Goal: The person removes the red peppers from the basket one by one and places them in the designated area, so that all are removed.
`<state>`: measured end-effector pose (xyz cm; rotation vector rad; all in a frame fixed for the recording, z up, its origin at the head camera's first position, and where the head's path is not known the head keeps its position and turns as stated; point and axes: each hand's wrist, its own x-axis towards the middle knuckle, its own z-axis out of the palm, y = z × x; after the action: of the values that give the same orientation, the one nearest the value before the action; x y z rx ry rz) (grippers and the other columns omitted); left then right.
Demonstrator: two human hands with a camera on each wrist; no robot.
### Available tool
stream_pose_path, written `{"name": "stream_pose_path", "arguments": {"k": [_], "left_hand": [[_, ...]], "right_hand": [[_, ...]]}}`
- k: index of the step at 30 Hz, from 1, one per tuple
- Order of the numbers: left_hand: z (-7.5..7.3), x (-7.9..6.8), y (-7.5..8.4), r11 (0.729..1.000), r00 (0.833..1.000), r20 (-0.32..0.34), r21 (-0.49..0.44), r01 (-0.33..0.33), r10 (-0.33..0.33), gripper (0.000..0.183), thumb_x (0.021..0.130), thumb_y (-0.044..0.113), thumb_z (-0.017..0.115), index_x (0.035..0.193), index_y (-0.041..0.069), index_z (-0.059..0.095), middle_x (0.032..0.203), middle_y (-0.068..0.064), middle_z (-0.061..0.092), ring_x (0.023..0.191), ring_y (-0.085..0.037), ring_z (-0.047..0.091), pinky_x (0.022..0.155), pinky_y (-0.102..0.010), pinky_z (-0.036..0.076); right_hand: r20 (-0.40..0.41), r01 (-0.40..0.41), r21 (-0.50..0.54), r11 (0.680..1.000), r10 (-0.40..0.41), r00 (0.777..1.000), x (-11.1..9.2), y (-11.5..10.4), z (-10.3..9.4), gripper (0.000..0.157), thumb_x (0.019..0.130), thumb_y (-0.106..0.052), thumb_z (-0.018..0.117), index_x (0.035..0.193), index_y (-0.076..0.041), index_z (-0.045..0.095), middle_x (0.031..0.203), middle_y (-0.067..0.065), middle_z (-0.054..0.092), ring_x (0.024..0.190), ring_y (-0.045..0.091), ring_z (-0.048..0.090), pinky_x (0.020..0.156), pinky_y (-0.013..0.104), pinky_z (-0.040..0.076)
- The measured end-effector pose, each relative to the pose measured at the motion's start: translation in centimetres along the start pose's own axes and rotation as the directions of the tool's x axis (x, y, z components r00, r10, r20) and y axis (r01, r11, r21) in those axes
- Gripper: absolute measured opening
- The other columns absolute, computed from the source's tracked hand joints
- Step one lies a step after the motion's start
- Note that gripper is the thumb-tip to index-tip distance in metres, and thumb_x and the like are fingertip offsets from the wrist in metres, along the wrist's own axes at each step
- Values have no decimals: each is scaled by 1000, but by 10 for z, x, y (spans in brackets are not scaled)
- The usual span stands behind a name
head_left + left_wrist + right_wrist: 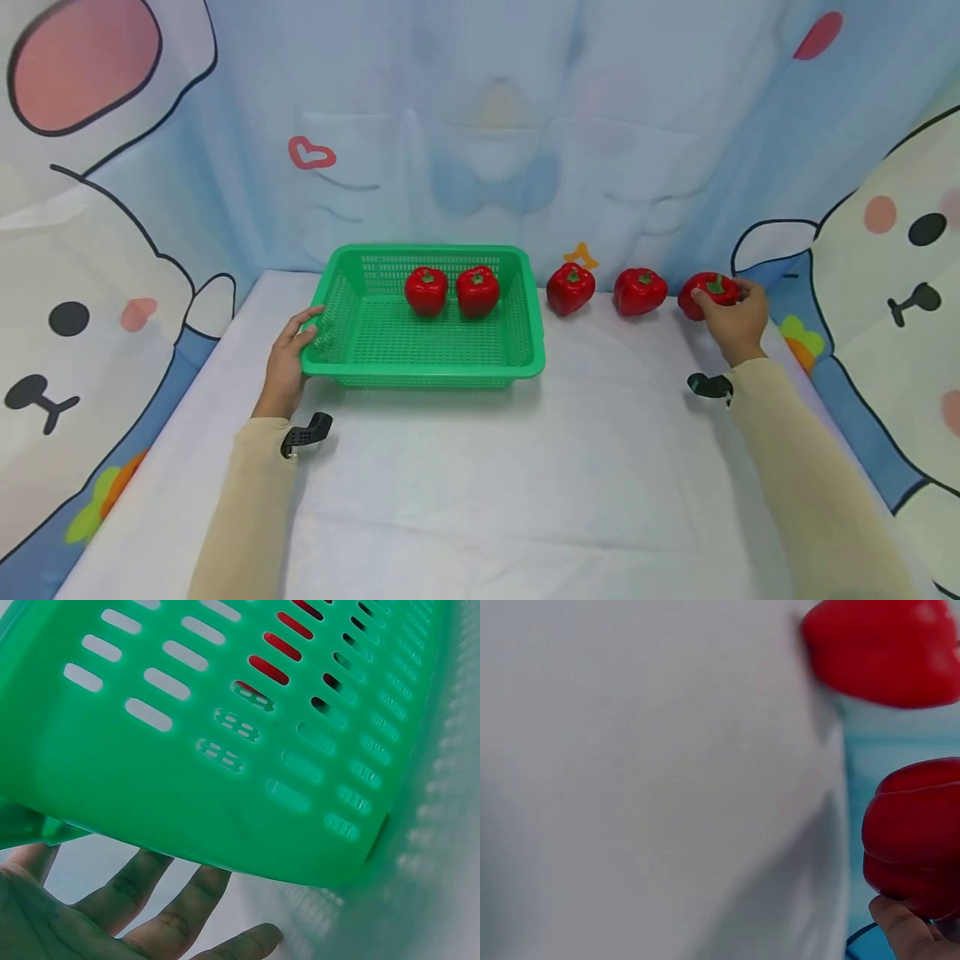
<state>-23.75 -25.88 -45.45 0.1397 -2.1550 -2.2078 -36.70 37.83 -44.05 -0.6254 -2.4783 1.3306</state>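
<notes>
Head view bright, shadows soft on the tablecloth (pixel 480 475); 2 wrist views dimmer.

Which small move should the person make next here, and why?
Probably the right hand should carry its red bell pepper leftward toward the green basket: it already grips that pepper, two other red bell peppers sit inside the basket with room beside them, and the left hand is at the basket's left end.
</notes>
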Motion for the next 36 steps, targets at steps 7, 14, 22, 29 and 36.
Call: {"name": "stream_pose_path", "arguments": {"k": [7, 14, 22, 29, 36], "left_hand": [[4, 4, 0, 1000, 1000, 11, 2, -4, 4, 46, 108, 36, 35, 153, 27, 36, 160, -6, 25, 121, -21, 46, 86, -28, 49], [1, 3, 1, 1000, 1000, -1, 7, -7, 7, 44, 107, 39, 37, 150, 28, 40, 159, -6, 27, 112, -16, 49, 82, -24, 49], [-2, 1, 1, 1000, 1000, -9, 2, -6, 6, 45, 107, 40, 37, 150, 29, 40, 156, -8, 30, 108, -16, 52, 79, -23, 50], [-3, 1, 2, 1000, 1000, 2, 1, -27, 27, 46, 107, 39, 36, 151, 26, 38, 158, -7, 27, 109, -16, 51, 78, -23, 50], [-1, 1, 0, 1000, 1000, 4, 5, -10, 10, 46, 108, 37, 35, 153, 27, 36, 157, -7, 28, 108, -15, 50, 77, -22, 49]], "right_hand": [[-2, -54, -138, 989, 54, 999, 6, 17, 0, 85, 96, -44, 57, 157, -10, 9, 163, 18, 12, 151, 37, 12, 108, 58, 38], [66, -37, -184, 982, 50, 997, 5, 14, 0, 87, 97, -44, 55, 157, -6, 5, 162, 24, 10, 150, 42, 12, 105, 61, 39], [-49, 53, -219, 974, -65, 997, -11, -22, 8, 73, 100, -41, 48, 156, -9, 16, 159, 23, 20, 149, 39, 15, 116, 69, 6], [-65, 618, -86, 782, -623, 779, -66, -99, 41, 49, 92, -14, 61, 139, -5, 48, 140, 18, 46, 132, 33, 38, 107, 53, 33], [532, 807, 28, 590, -692, 488, -106, -158, 94, 68, 90, -25, 72, 148, -10, 40, 148, 17, 40, 134, 37, 38, 107, 62, 35]]}}
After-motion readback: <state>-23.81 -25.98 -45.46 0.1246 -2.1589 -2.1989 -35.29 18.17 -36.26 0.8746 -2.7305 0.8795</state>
